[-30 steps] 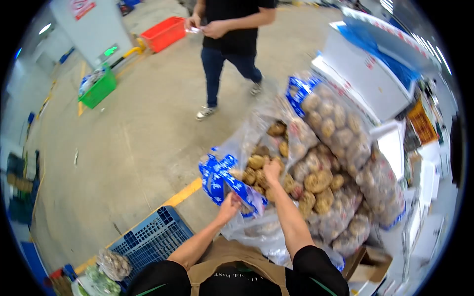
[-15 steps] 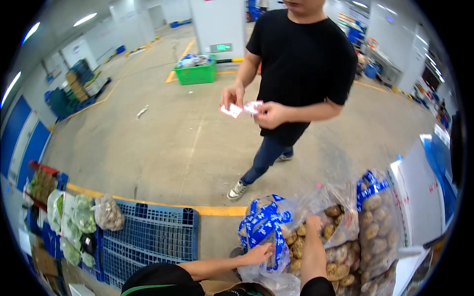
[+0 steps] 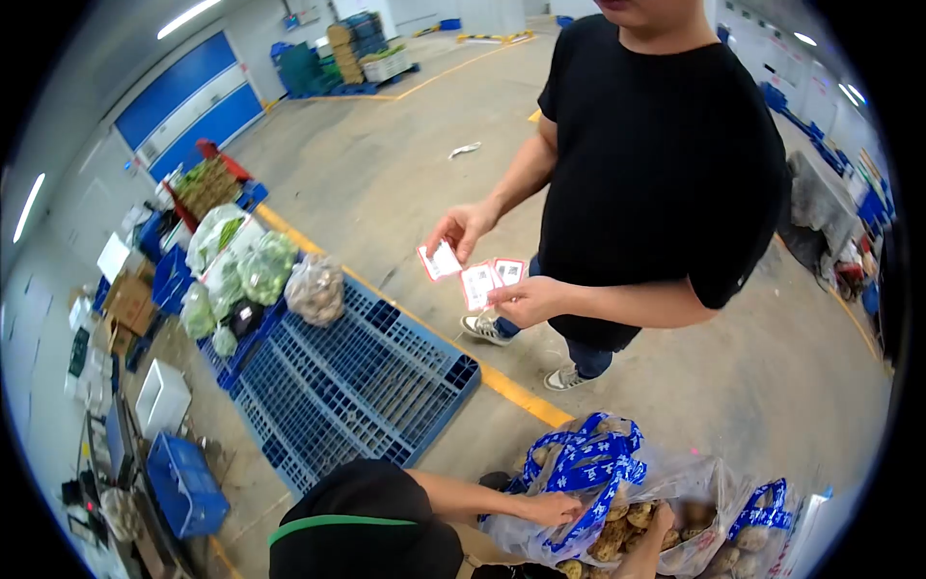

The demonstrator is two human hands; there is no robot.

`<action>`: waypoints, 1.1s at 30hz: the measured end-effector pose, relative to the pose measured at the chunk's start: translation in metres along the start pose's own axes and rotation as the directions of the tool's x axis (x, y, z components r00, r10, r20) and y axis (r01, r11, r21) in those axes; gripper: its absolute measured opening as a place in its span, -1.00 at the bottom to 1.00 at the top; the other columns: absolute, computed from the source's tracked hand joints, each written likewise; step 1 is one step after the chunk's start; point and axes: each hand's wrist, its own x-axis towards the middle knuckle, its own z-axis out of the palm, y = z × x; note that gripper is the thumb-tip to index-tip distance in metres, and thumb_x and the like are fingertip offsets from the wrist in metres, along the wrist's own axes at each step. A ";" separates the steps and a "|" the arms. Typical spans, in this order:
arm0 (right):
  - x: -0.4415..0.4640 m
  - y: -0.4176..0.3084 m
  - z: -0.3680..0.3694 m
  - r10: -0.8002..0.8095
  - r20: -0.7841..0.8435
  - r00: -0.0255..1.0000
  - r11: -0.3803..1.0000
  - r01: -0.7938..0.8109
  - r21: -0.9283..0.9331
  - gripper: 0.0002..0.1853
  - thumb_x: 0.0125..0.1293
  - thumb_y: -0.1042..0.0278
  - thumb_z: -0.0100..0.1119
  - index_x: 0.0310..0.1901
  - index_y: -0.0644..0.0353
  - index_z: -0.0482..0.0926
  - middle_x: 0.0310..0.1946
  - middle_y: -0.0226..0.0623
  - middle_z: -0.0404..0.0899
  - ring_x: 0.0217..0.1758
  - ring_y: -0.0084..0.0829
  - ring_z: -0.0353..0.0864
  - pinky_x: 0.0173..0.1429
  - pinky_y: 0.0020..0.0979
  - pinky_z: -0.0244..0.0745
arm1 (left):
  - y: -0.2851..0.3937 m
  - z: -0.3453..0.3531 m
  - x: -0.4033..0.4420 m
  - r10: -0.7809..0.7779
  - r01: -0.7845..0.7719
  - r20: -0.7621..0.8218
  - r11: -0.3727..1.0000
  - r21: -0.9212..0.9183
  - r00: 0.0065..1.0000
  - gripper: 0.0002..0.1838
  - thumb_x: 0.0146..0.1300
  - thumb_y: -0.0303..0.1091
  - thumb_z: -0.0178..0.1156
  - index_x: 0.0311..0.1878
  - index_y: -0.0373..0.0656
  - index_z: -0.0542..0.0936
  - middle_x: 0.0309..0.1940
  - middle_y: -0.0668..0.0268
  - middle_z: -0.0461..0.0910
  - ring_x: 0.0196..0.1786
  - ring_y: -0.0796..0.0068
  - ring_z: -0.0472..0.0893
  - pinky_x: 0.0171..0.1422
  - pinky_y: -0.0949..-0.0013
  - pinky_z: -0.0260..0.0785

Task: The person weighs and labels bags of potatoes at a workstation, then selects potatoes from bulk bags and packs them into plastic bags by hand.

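Low in the view, my left hand (image 3: 552,509) is closed at the edge of a clear plastic bag with blue printed bands (image 3: 588,463); what its fingers pinch is too small to make out. My right hand (image 3: 658,526) reaches among brown potatoes (image 3: 614,534) in the open bag, fingers curled, their tips partly hidden. Another potato bag with a blue band (image 3: 762,516) sits to the right. Across from me stands a person in a black shirt (image 3: 656,164), holding red-edged white labels (image 3: 477,283) in both hands.
A blue plastic pallet (image 3: 357,376) lies to the left, with bagged vegetables (image 3: 265,268) and a bag of round produce (image 3: 315,289) at its far end. A blue crate (image 3: 188,482) and a white foam box (image 3: 164,399) are at lower left. Yellow line (image 3: 521,391) on the floor.
The view has swung left, bringing the pallet and vegetables further in. The other person has come closer, and their labels are now spread between both hands. My hands remain at the potato bag.
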 end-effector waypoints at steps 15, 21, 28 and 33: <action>-0.051 0.082 -0.088 -0.037 -0.088 0.995 0.997 0.031 -0.070 -0.55 0.22 0.03 0.00 -0.20 0.32 0.60 -0.14 0.03 0.59 -0.15 -0.01 0.61 -0.13 -0.10 0.51 | 0.033 -0.158 -0.202 -0.475 -0.216 -0.337 0.292 -0.932 0.813 -0.14 0.24 0.44 -0.34 0.30 -0.11 0.28 0.04 0.17 0.53 0.00 0.31 0.58 -0.09 0.26 0.49; -0.033 0.046 -0.063 -0.100 -0.063 0.993 0.983 0.089 -0.158 -0.58 0.23 0.06 -0.02 -0.23 0.31 0.61 -0.18 0.03 0.60 -0.18 -0.01 0.62 -0.15 -0.10 0.52 | 0.063 -0.159 -0.219 -0.705 -0.169 -0.463 0.447 -0.878 0.538 -0.58 0.41 0.02 -0.08 0.00 -0.17 0.45 -0.30 0.27 0.59 -0.36 0.45 0.61 -0.34 0.43 0.44; 0.012 -0.007 -0.015 -0.159 -0.031 0.987 0.935 0.141 -0.326 -0.61 0.24 0.11 -0.04 -0.27 0.30 0.63 -0.23 0.03 0.61 -0.22 -0.02 0.63 -0.17 -0.10 0.54 | 0.070 -0.124 -0.252 -0.756 -0.245 -0.429 0.352 -0.903 0.494 -0.57 0.45 -0.03 -0.16 0.02 -0.23 0.43 -0.29 0.19 0.61 -0.34 0.36 0.63 -0.31 0.37 0.49; 0.023 -0.024 -0.003 -0.157 -0.031 0.987 0.898 0.129 -0.420 -0.62 0.25 0.14 -0.05 -0.30 0.29 0.64 -0.27 0.03 0.62 -0.24 -0.03 0.64 -0.18 -0.10 0.55 | 0.075 -0.109 -0.256 -0.714 -0.284 -0.435 0.330 -0.900 0.549 -0.58 0.46 -0.06 -0.18 0.02 -0.24 0.44 -0.25 0.15 0.61 -0.32 0.33 0.63 -0.26 0.31 0.49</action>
